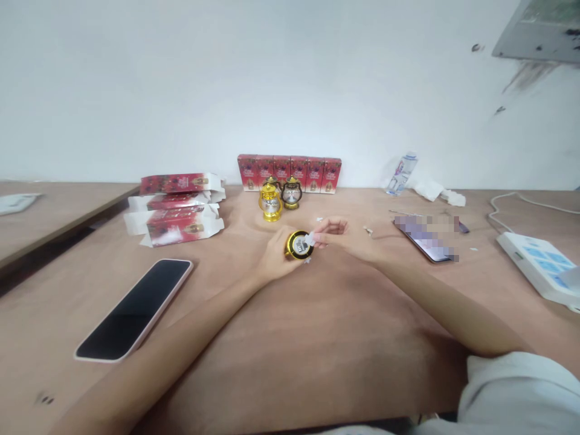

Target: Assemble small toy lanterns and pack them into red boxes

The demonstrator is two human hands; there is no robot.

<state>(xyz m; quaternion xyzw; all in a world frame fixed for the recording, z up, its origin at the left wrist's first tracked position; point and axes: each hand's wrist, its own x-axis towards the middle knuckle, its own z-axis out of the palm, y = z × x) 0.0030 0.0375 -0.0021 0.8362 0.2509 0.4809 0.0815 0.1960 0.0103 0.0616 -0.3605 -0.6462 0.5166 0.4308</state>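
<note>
My left hand (276, 257) is closed round a small gold toy lantern (299, 244), turned so its round black base faces the camera. My right hand (328, 232) pinches a small clear tab (310, 240) at that base. Both hands meet over the middle of the wooden table (317, 338). Behind them stand a gold lantern (270, 203) and a darker bronze lantern (291, 193), both upright.
A row of red boxes (290, 173) lines the wall. Flattened red-and-white cartons (179, 208) are stacked at the left. A pink-cased phone (136, 308) lies near left, another phone (428, 238) at the right, with a white power strip (539, 266), cable and crumpled wrappers (435, 190).
</note>
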